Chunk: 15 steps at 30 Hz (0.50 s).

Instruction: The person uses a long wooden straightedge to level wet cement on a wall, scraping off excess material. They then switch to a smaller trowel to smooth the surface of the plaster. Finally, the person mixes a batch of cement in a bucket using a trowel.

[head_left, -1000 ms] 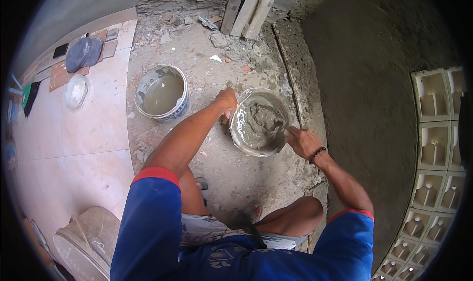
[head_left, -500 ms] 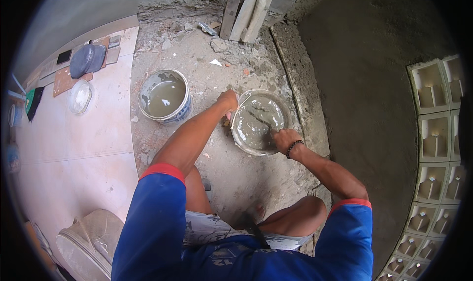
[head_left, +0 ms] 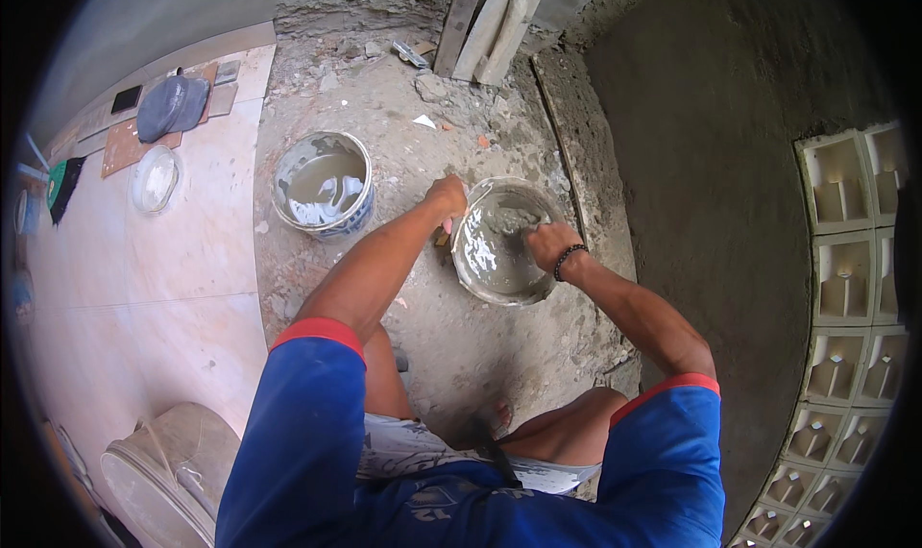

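A round bucket (head_left: 468, 284) of wet grey cement mix (head_left: 501, 271) stands on the rough ground in front of me. My left hand (head_left: 446, 200) is closed on the left side of its rim. Over the right part of the mix, my right hand (head_left: 550, 247), with a dark beaded bracelet (head_left: 570, 260) at the wrist, is curled in a fist. Whatever it grips goes down into the mix and is hidden. Left of my left hand stands a second white bucket (head_left: 360, 207) with greyish water in it.
Pale tiles (head_left: 173, 279) cover the floor at left, with a grey cap (head_left: 173, 108), a white tub (head_left: 156, 179) and a large grey container (head_left: 182, 462). Wooden boards (head_left: 495, 29) lean at the back. A fresh dark-rendered wall (head_left: 711, 212) with vent blocks (head_left: 845, 279) rises at right.
My right hand has moved up and slightly left over the bucket, and the surface of the mix has shifted. The left hand keeps its place at the rim.
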Each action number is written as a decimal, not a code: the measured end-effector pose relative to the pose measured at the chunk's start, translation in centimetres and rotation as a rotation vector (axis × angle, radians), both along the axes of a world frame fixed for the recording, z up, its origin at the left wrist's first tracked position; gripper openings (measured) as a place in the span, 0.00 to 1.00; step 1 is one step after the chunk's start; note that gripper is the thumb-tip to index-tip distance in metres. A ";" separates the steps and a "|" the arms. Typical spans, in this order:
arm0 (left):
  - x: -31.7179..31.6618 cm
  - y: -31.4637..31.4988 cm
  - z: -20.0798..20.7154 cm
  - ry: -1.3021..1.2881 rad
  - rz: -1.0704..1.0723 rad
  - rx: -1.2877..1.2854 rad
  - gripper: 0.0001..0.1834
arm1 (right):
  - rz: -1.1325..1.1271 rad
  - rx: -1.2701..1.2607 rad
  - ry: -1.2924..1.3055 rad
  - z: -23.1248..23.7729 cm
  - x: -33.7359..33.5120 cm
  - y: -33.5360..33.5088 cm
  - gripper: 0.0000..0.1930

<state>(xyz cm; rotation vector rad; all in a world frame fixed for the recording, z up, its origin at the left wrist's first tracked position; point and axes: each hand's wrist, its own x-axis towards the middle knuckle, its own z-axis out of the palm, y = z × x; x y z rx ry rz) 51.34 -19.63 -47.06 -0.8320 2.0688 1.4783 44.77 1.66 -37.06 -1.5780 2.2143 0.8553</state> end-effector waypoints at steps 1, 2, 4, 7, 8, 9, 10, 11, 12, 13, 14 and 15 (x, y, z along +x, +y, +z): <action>0.2 -0.1 -0.1 -0.008 -0.013 0.004 0.15 | 0.008 0.005 -0.035 0.7 1.1 -0.2 0.09; 0.4 -0.1 -0.1 -0.016 -0.027 0.009 0.15 | 0.014 0.011 -0.070 1.7 2.2 -0.3 0.09; 1.1 -0.5 -0.1 -0.013 0.017 0.006 0.15 | -0.010 -0.017 -0.085 5.4 3.8 -0.9 0.09; 1.7 -0.4 0.8 0.050 0.041 0.025 0.09 | 0.004 -0.042 -0.113 5.3 5.3 0.5 0.09; 1.2 -0.4 0.4 0.031 0.017 0.022 0.13 | 0.004 -0.020 -0.118 2.8 5.1 1.7 0.09; 0.7 -0.1 0.3 0.012 -0.010 0.019 0.17 | 0.000 0.002 -0.122 0.7 4.8 2.9 0.09; 0.3 0.1 0.3 0.009 -0.024 0.018 0.17 | -0.010 0.000 -0.124 -0.5 4.3 3.7 0.10; 0.4 0.0 0.2 0.000 -0.020 0.017 0.17 | 0.001 0.022 -0.121 1.1 4.5 2.9 0.10; 0.4 0.0 0.0 -0.009 -0.019 0.016 0.18 | 0.012 0.044 -0.117 3.2 4.4 2.3 0.10; 0.5 0.0 -0.3 -0.024 -0.031 0.012 0.18 | 0.022 0.069 -0.116 5.8 4.7 1.6 0.10; 0.6 -0.5 -0.6 -0.041 -0.035 0.004 0.18 | 0.004 0.074 -0.125 8.0 4.9 0.6 0.10; 0.9 -1.0 -0.8 -0.056 -0.037 -0.002 0.18 | -0.012 0.079 -0.130 10.3 5.0 -0.4 0.10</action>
